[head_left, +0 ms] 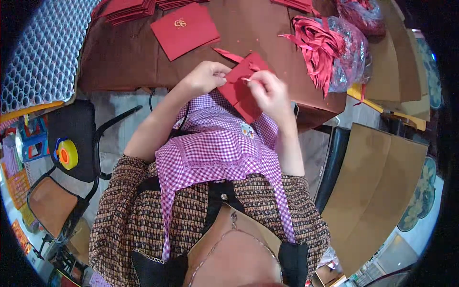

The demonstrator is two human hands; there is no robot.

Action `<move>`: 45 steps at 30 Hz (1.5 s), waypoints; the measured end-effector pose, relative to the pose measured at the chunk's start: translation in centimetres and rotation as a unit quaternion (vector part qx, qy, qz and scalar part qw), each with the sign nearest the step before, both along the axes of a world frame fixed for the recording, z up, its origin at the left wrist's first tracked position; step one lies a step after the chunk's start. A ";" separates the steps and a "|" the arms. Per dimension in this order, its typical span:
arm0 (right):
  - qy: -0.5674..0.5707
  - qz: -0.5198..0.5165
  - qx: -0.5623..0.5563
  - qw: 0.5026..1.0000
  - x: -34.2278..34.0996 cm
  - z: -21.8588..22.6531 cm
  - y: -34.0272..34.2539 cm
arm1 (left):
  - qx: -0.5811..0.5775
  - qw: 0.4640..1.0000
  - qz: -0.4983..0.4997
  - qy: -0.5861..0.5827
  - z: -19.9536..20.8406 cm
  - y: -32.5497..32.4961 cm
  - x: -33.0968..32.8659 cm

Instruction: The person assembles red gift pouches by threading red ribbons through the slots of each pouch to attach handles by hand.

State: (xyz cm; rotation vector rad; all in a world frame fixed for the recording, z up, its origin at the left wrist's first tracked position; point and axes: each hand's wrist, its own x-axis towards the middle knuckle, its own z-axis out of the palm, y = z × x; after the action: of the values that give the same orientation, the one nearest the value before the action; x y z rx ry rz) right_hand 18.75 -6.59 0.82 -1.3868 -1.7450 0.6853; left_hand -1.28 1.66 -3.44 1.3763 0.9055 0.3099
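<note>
In front of my apron, at the table's near edge, a flat red paper bag [237, 94] is tilted with one corner toward me. My left hand [204, 78] is closed at its left edge, thumb and fingers pinching there. A red ribbon [228, 55] runs across the bag's upper part, its loose end sticking out to the upper left. My right hand [270, 93] lies over the bag's right side and pinches part of the ribbon between thumb and forefinger. That hand hides some of the bag.
On the brown-covered table [125, 55] lies another flat red bag [184, 31] with a gold emblem. Red stacks [126, 10] sit at the far edge. Right of me are a ribbon bundle [319, 45], a clear plastic bag [353, 52] and cardboard [375, 186]. A chair [71, 138] holds yellow tape [67, 154].
</note>
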 end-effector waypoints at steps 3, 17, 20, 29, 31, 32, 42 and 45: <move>-0.157 0.011 0.033 0.987 -1.1 -2.5 -0.2 | -0.006 0.999 0.028 -0.014 0.7 -0.4 0.1; -0.168 -0.041 0.050 0.984 -2.3 -4.4 0.5 | 0.009 0.999 0.022 -0.028 -0.6 -0.4 0.1; -0.160 -0.048 0.048 0.985 -2.3 -4.4 0.5 | 0.005 0.999 0.020 -0.027 -0.3 -0.5 0.1; -0.147 -0.039 0.049 0.987 -2.4 -3.7 0.5 | 0.003 1.000 0.023 -0.010 0.6 -0.4 0.1; -0.148 -0.032 0.071 0.986 -2.3 -3.5 0.5 | 0.013 1.000 0.023 -0.008 0.4 -0.4 0.0; -0.158 -0.027 0.074 0.984 -2.2 -3.6 0.5 | 0.013 1.000 0.024 -0.008 0.4 -0.4 0.0; -0.199 -0.017 0.086 0.976 -2.1 -4.0 0.7 | 0.023 0.999 0.027 -0.003 -0.4 -0.5 0.2; -0.201 -0.011 0.087 0.976 -2.3 -3.5 0.8 | 0.041 0.999 0.028 0.010 -0.8 -0.5 0.3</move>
State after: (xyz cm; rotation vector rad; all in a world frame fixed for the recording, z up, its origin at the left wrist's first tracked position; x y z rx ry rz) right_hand 16.42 -5.79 -2.68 -1.4912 -2.0416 0.2394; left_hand -0.96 1.13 -4.26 1.4332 0.9590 0.3805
